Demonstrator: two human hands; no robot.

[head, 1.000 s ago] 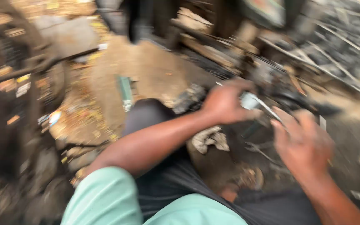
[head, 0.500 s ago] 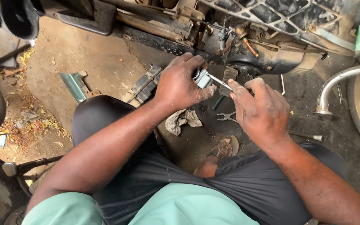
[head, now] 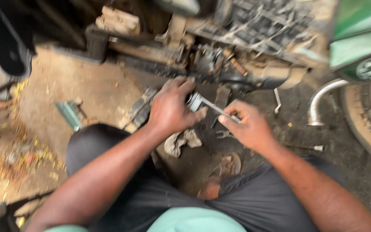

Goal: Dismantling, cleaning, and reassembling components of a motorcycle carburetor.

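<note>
The left hand curls shut around a small silver metal part, which sits between thumb and fingers at the hand's right edge. The right hand, just beside it, pinches the near end of a thin metal rod that runs from the part to its fingertips. A dirty rag lies on the oily ground just below the left hand, and a small wrench rests near the right hand's thumb side.
</note>
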